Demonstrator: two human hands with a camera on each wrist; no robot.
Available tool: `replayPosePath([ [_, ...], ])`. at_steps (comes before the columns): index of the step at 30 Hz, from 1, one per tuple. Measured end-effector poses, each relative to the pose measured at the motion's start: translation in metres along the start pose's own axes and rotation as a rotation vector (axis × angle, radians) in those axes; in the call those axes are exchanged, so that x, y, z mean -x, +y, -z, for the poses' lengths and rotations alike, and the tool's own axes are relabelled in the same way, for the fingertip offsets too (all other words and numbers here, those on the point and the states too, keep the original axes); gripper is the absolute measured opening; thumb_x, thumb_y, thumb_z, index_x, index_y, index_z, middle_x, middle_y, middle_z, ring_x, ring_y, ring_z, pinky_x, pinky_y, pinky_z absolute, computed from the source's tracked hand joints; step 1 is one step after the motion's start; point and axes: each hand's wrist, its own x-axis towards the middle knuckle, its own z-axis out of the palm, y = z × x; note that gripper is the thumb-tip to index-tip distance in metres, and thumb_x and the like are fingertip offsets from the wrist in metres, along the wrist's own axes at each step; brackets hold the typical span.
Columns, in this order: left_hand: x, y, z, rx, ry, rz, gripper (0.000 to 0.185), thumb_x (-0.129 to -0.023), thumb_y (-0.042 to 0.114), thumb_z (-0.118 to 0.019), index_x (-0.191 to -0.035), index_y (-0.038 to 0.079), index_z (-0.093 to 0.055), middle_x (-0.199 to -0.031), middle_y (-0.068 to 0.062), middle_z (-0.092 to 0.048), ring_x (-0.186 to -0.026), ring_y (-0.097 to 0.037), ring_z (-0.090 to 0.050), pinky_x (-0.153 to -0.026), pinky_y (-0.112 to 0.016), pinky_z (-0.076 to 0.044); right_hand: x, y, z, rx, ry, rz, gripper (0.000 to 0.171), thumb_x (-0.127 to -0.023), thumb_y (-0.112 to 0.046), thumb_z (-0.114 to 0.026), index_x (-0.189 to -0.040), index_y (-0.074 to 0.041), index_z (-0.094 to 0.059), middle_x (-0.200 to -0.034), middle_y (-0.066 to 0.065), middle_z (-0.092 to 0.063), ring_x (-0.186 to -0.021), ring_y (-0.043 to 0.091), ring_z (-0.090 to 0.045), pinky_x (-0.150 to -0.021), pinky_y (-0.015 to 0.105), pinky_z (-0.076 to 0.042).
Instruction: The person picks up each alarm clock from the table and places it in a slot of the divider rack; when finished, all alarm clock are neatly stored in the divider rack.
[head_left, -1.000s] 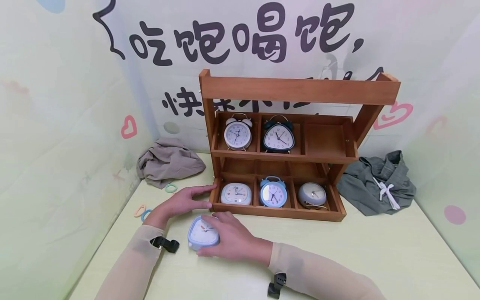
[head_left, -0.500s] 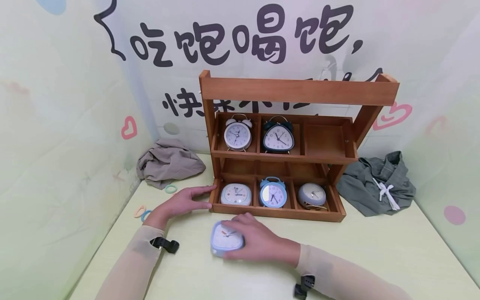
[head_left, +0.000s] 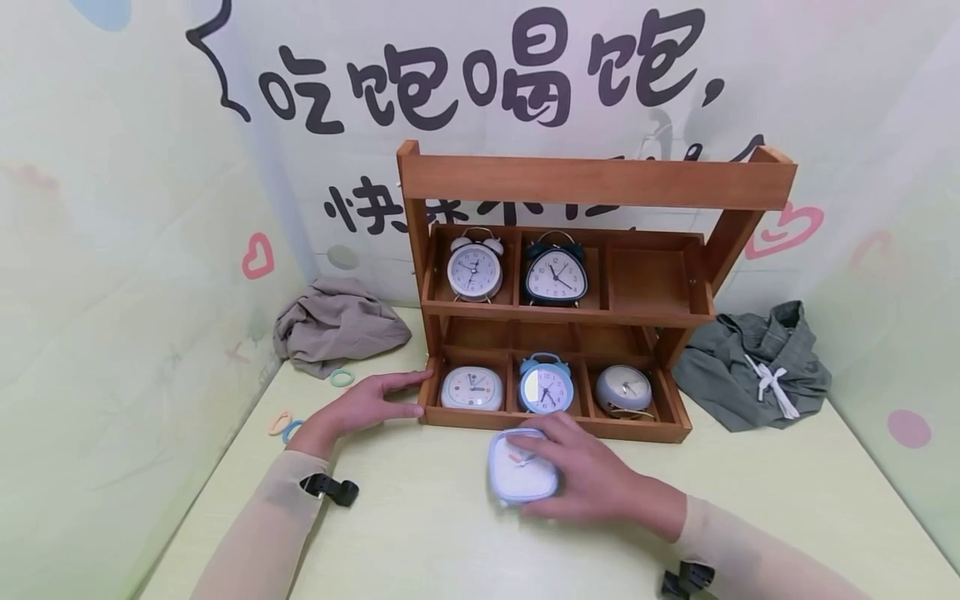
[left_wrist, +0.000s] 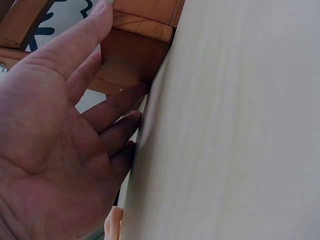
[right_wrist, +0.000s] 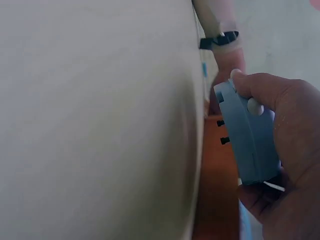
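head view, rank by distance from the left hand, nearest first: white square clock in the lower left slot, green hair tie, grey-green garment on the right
From the left hand:
1. white square clock, just right of the fingertips, lower left slot of the wooden rack.
2. green hair tie, behind the hand, toward the back left.
3. grey-green garment, far right of the rack.
The first two are nearly level.

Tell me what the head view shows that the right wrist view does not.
Head view only: the clock's white face, the wooden rack with five clocks in it, and two heaps of cloth. Right wrist view only: the back of the pale blue clock with its knob. Both: the right hand gripping that clock above the table, and the left forearm.
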Motion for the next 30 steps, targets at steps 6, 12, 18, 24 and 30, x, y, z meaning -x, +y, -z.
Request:
replayPosePath([
  [6, 0.003, 0.0, 0.002, -0.005, -0.002, 0.008, 0.076, -0.095, 0.059, -0.085, -0.164, 0.041, -0.057, -0.172, 0.007, -0.049, -0.164, -0.029, -0.035, -0.133, -0.061, -0.027, 0.004, 0.014, 0.055, 0.108, 0.07, 0.004, 0.093, -0.077, -0.05, -0.103, -0.157, -0.025, -0.064, -0.154, 0.004, -0.06, -0.131, 0.023, -0.055, -0.092, 0.045, -0.062],
  [12, 0.005, -0.001, 0.003, -0.005, -0.003, 0.022, 0.076, -0.095, 0.06, -0.085, -0.164, 0.043, -0.057, -0.173, 0.005, -0.048, -0.164, -0.031, -0.035, -0.132, -0.063, -0.027, -0.002, 0.031, 0.112, 0.191, 0.15, -0.013, 0.086, -0.088, -0.062, -0.09, -0.157, -0.019, -0.064, -0.155, 0.01, -0.059, -0.13, 0.027, -0.051, -0.086, 0.046, -0.058],
  [18, 0.004, -0.002, 0.002, 0.003, -0.001, 0.009, 0.075, -0.095, 0.057, -0.085, -0.163, 0.042, -0.057, -0.171, 0.006, -0.049, -0.164, -0.03, -0.036, -0.133, -0.062, -0.027, -0.009, 0.045, 0.16, 0.287, 0.253, -0.006, 0.09, -0.098, -0.081, -0.064, -0.155, -0.011, -0.065, -0.151, 0.019, -0.06, -0.129, 0.036, -0.052, -0.085, 0.048, -0.053],
  [24, 0.003, -0.002, 0.001, 0.0, -0.001, 0.009, 0.075, -0.096, 0.057, -0.085, -0.164, 0.042, -0.057, -0.172, 0.006, -0.049, -0.164, -0.03, -0.036, -0.133, -0.062, -0.027, -0.015, 0.063, 0.196, 0.367, 0.325, -0.017, 0.098, -0.096, -0.087, -0.059, -0.151, -0.006, -0.066, -0.146, 0.025, -0.062, -0.125, 0.042, -0.053, -0.079, 0.046, -0.047],
  [30, 0.002, -0.001, -0.001, 0.009, -0.01, 0.005, 0.074, -0.097, 0.056, -0.084, -0.164, 0.042, -0.056, -0.172, 0.006, -0.049, -0.165, -0.029, -0.035, -0.133, -0.061, -0.026, -0.02, 0.079, 0.219, 0.42, 0.352, -0.012, 0.1, -0.095, -0.087, -0.06, -0.148, -0.003, -0.067, -0.141, 0.029, -0.062, -0.125, 0.049, -0.054, -0.082, 0.055, -0.048],
])
